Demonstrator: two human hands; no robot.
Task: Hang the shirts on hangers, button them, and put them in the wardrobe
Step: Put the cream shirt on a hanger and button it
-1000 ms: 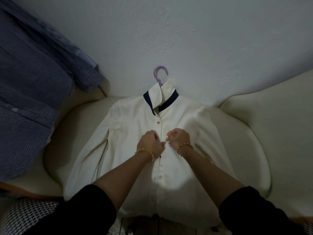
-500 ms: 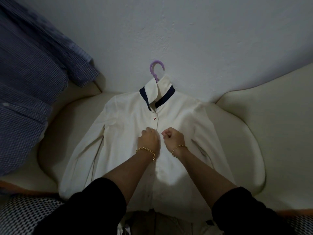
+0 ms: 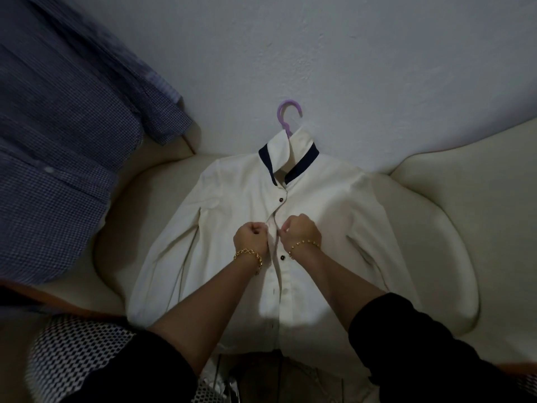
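A cream shirt (image 3: 328,205) with a dark-trimmed collar lies flat on a cream sofa seat, mounted on a purple hanger (image 3: 286,114) whose hook pokes out above the collar. My left hand (image 3: 251,235) pinches the left edge of the button placket at chest height. My right hand (image 3: 300,231) pinches the facing edge right beside it. The dark button near the collar is fastened. Another dark button shows just below my right wrist, and the placket gapes slightly between my hands.
A blue checked shirt (image 3: 58,141) hangs over the left arm of the sofa (image 3: 436,228). A white wall stands behind. A black-and-white patterned fabric (image 3: 75,353) lies at the lower left near my sleeve.
The view has shifted a little. Both hands stay at the placket, now slightly apart with the fabric edge visible between them.
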